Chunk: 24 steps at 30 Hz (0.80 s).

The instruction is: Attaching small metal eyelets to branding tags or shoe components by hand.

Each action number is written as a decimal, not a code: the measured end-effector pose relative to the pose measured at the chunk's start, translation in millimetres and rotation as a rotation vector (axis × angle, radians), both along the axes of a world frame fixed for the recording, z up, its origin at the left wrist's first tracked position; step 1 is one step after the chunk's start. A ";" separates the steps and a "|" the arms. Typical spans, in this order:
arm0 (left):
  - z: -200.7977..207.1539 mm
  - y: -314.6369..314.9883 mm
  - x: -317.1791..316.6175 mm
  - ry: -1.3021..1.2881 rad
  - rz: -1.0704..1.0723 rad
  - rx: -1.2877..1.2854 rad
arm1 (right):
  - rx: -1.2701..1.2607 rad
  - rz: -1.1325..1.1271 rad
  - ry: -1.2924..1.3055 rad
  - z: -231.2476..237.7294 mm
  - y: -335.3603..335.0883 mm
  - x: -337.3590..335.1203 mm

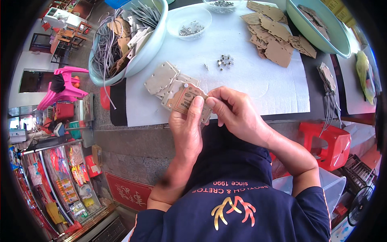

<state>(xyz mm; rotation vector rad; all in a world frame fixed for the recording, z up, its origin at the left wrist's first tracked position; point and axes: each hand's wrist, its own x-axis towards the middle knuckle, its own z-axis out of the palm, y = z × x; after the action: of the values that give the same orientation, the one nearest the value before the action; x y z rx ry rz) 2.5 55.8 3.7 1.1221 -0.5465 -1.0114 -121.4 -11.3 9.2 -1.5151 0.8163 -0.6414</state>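
Fingers [197, 103] of your left hand [185, 129] close on a brown card tag [181, 99], the thumb flat on its printed face; the thumb and forefinger of your right hand [238, 113] pinch narrowly at the tag's right end, apparently on a thin pale cord [200, 86], though the grip is partly hidden. The tag sits over the near edge of the white sheet [266, 97], tilted against a few greyish tags [159, 80] that lie just beyond and to its left. Expect it to be light and fairly stiff, easy to crease at the corners and not very slippery; take it by the flat middle or a long edge, clear of the metal stud near its far corner. The cord looks limp, so a fingertip pinch suits it. Loose metal studs [225, 61] lie beyond your right hand, easy to scatter with a sweep. Farther off are a clear bowl of metal bits [171, 25] and a heap of brown tags [278, 48]; a pale green basin [159, 50] crowded with grey cords [105, 54] stands at the far left, one cord trailing over its rim and liable to snag a sleeve.
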 end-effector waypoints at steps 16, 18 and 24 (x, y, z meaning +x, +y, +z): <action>-3.9 4.6 17.5 0.192 -0.068 0.035 | -1.153 0.212 0.336 2.3 -106.2 7.7; -5.2 4.8 18.5 0.197 -0.075 0.028 | -1.231 0.268 0.331 2.6 -111.2 13.1; -9.5 5.2 20.0 0.188 -0.095 -0.002 | -1.379 0.435 0.307 10.7 -118.3 23.5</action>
<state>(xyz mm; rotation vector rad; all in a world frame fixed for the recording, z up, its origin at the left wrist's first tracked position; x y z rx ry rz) 22.5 60.9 -5.7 0.9938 -0.4527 -1.1853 -98.0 -129.5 20.0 -2.9821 0.1277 -0.6577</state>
